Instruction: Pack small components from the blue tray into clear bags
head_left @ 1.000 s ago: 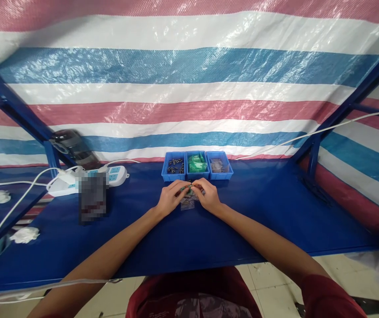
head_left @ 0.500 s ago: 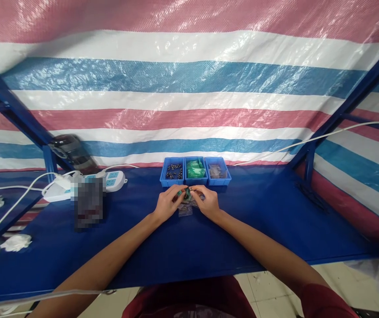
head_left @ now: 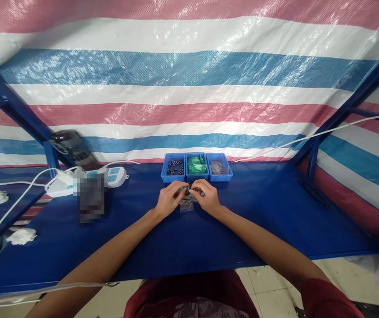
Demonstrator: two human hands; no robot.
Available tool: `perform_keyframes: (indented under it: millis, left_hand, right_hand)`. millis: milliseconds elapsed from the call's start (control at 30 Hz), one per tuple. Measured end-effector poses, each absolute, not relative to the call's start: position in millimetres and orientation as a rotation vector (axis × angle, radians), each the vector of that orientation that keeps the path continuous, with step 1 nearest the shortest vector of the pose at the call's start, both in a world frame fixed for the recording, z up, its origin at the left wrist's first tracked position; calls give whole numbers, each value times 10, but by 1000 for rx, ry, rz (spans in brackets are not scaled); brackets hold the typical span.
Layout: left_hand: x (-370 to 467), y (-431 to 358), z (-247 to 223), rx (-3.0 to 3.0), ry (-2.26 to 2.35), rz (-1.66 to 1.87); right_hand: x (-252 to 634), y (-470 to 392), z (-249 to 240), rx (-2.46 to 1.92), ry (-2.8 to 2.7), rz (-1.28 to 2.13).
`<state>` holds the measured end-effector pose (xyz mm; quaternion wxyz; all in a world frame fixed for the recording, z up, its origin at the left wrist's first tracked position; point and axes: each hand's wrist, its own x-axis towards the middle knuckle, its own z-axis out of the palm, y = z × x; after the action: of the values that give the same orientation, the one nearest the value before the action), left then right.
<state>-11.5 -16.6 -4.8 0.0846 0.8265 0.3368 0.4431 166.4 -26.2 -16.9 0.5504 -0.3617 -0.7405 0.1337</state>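
Note:
My left hand [head_left: 170, 197] and my right hand [head_left: 206, 196] meet just in front of three blue bins, fingertips pinched on a small dark green item [head_left: 188, 187]. Its details are too small to tell. Small clear plastic packets [head_left: 186, 206] lie on the blue table beneath my fingers. The left bin [head_left: 172, 179] holds small dark metallic parts, the middle bin [head_left: 197, 176] green packets, and the right bin [head_left: 220, 178] clear packets.
A white power strip [head_left: 118, 176] with cables lies at the left, beside a pixelated dark object [head_left: 92, 198]. Behind them leans a dark bottle [head_left: 75, 148]. Crumpled white tissue [head_left: 22, 236] is at the far left. Blue frame posts flank the table [head_left: 189, 247].
The view has shifted slightly. Both hands stay together, with small finger movements around the green item, which now shows more upright between the fingertips.

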Motion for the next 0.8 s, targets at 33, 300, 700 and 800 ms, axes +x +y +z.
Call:
perform_keyframes:
  millis: [33,300,700,800]
  left_hand:
    - [-116,-168,-47,2465,1008,1324]
    - [-117,-166,-45,2468,1016,1322]
    - [-119,-174,-35,2471,1007,1310]
    - [-120,-171,-40,2479,1011,1303]
  right_hand:
    - [1662,-264,-164,-852,-1751,315]
    - [1661,-259,-157,-860,-1761,299]
    - [1663,-266,-163,-887,-1761,299]
    - [1664,-258,-174,-872,-1766,287]
